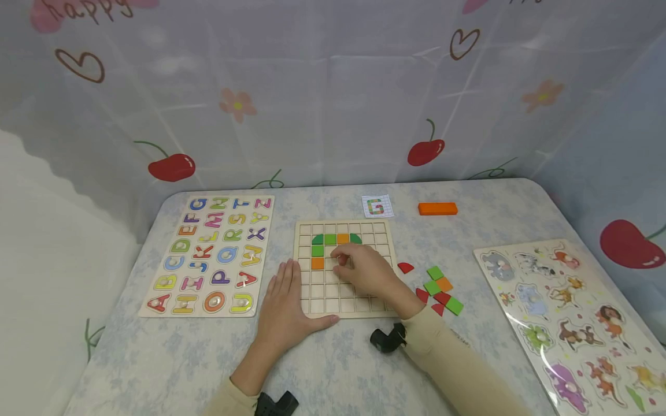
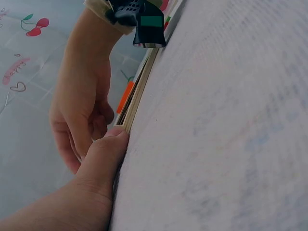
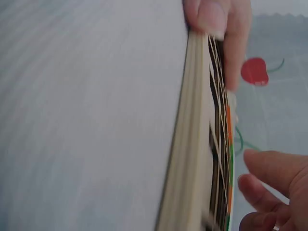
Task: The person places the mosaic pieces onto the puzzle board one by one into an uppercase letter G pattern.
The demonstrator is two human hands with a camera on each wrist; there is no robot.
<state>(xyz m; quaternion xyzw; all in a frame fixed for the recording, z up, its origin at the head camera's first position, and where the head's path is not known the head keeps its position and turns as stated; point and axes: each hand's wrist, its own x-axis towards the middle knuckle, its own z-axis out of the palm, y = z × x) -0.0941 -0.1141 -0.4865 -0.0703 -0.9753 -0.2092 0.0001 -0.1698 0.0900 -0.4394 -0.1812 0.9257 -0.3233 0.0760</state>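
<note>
Okay, from my end of the feed there's a wooden grid board point(image 1: 319, 292) in the middle of the tabletop point(image 1: 343, 364); the left hand point(image 1: 283, 306) lies along its left edge, fingers straight, with the thumb spread out against the near edge; the right hand point(image 1: 366, 271) hangs over the middle of the grid, fingers loosely bent with the tips apart, and I see nothing between them; it hides some of the cells, but I can make out six tiles; one row goes green quarter-round point(image 1: 318, 239), green square point(image 1: 330, 238), orange square point(image 1: 343, 238) and another green quarter-round point(image 1: 355, 238), then a second green square point(image 1: 317, 251) and a second orange square point(image 1: 317, 263) run down the left side; loose tiles point(image 1: 436, 272) in green, orange and red lie just right of the board.

Reading-wise, a small card point(image 1: 377, 206) beyond the board shows a blocky coloured G; the alphabet board point(image 1: 208, 254) on the left has capitals, with A, B, C, D easy to read up its left column; the curtain point(image 1: 333, 86) says "happy" top left, while the script top right is cut off; also an orange bar point(image 1: 437, 208) right of the card, and an animal picture board point(image 1: 572, 323) far right.
</note>
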